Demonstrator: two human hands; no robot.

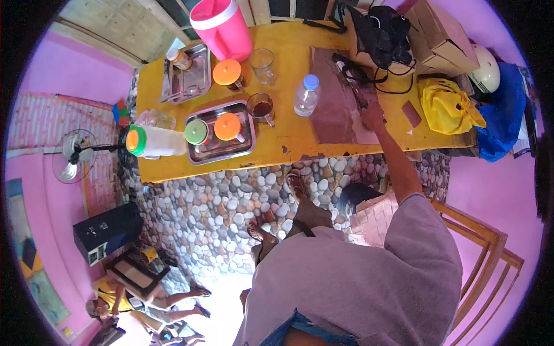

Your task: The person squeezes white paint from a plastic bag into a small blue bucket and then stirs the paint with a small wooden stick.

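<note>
"Where is the work happening?"

"Upper right of the frame. The right hand reaches over the near edge of the yellow tabletop to a long dark item on the brown mat. Its fingers look curled at the item's lower end."

"Is it pinching it?"

"I can't tell. The fingers are small and partly hidden, so it might be a grip or only a touch. The left hand isn't in view, so I can't say how it's held."

"Which step would you call this?"

"My reading is handling the dark item at the mat: either taking hold of it or placing it. One frame doesn't settle which."

"And what does the next move call for?"

"A sure hold near that lower end, I'd judge, and care with the black cord, which loops over the tabletop just right of the item and could snag."

"Anything else close by?"

"A clear bottle with a blue cap stands upright at the mat's left side; I'd avoid sweeping that way. A small dark red card lies to the right of the hand, with a yellow bag beyond it."
</note>
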